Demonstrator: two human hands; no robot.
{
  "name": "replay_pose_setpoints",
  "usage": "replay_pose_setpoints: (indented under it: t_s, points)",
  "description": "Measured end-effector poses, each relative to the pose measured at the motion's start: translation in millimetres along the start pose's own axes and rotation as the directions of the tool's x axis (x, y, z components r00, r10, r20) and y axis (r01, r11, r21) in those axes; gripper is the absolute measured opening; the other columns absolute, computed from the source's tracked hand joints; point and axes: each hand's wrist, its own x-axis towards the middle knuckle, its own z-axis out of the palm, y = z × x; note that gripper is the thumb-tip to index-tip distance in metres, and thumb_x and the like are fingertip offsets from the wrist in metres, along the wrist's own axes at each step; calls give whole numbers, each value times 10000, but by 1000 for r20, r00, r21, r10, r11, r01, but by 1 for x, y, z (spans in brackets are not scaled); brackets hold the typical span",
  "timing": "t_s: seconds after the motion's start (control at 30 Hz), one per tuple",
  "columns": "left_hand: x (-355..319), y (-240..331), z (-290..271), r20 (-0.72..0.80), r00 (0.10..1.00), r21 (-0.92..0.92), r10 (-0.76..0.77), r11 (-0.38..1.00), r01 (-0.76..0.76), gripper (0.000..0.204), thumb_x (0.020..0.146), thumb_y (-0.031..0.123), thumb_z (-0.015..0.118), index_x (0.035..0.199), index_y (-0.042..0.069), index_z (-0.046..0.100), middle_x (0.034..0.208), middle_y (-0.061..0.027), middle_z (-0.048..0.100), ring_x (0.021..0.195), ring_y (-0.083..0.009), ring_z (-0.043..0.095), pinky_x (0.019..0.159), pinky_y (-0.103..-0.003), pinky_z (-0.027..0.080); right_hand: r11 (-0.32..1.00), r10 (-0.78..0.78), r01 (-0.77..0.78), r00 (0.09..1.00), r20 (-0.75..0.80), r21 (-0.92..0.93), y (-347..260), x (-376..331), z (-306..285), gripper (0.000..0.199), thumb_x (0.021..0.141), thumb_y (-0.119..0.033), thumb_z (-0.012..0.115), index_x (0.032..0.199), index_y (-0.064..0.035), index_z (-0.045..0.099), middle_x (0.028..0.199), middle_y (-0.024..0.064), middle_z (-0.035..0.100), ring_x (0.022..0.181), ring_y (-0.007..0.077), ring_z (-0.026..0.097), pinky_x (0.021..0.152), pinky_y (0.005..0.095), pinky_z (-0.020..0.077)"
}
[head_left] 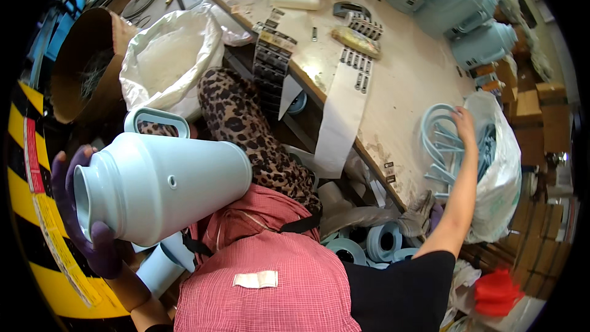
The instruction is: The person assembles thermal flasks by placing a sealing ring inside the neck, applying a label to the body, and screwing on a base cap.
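A pale blue plastic jug body (178, 178) with a side handle lies tilted across my lap, its open neck pointing left. My left hand (69, 212), in a purple glove with bare fingertips, grips it round the neck end. My right arm stretches to the far right of the table. There my right hand (465, 126) has its fingers closed on a curved pale blue plastic handle (428, 129), one of several loose pieces beside a white plastic bag (499, 178). More pale blue strips poke out of that bag.
Several pale blue jugs (452, 6) line the table's (412, 86) far side. Label strips (356, 64), a white roll (295, 0) and a yellowish packet (356, 42) lie nearer. A white sack (172, 55) and a brown drum (92, 61) stand left; blue rings (384, 241) are below the table edge.
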Motion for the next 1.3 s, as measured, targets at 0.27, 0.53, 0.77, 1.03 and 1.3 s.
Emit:
replay_pose_setpoints:
  t_s: [0.27, 0.53, 0.77, 1.03, 1.3]
  points:
    - [-32, 4, 3, -22, 994, -266, 111, 957, -113, 1039, 686, 561, 841, 1493, 57, 422, 1233, -177, 613, 1208, -374, 582, 1034, -542, 473, 956, -148, 294, 507, -849, 9, -190, -55, -58, 454, 1039, -201, 568, 1468, -60, 521, 1351, 142, 643, 1057, 268, 681, 866, 342, 541]
    - [-61, 33, 19, -115, 970, -69, 212, 973, -221, 1025, 606, 580, 927, 1405, 146, 453, 1183, -121, 673, 1270, -362, 550, 1220, -566, 203, -568, -419, -37, 873, -251, 822, -570, -170, 31, 597, 1094, -223, 467, 1619, -126, 199, 889, 26, 500, 437, 30, 391, 350, 203, 358]
    - [-69, 22, 18, -150, 980, -72, 130, 987, -141, 1108, 639, 672, 863, 1453, 108, 368, 1155, -179, 662, 1282, -343, 537, 1224, -543, 183, -692, -444, -255, 888, -121, 675, -609, -196, 23, 556, 1090, -161, 463, 1604, -139, 252, 837, 16, 494, 416, 26, 342, 354, 215, 285]
    - [-83, 26, 35, -204, 955, -316, 214, 909, -271, 1081, 683, 854, 653, 1482, 179, 381, 1302, -227, 587, 1431, -407, 381, 1240, -568, 149, -536, -564, -347, 826, -21, 770, -603, -199, 29, 488, 1086, -142, 473, 1556, -91, 353, 874, 5, 523, 461, 9, 335, 388, 200, 285]
    - [-44, 23, 2, 292, 880, -802, -373, 405, 438, 704, 912, 213, 562, 1539, 13, 310, 1345, -179, 572, 1001, -178, 618, 903, -315, 532, -405, -669, -440, 740, 68, 802, -584, -215, 18, 547, 1097, -160, 433, 1602, -76, 243, 871, 13, 453, 441, 11, 336, 364, 186, 306]
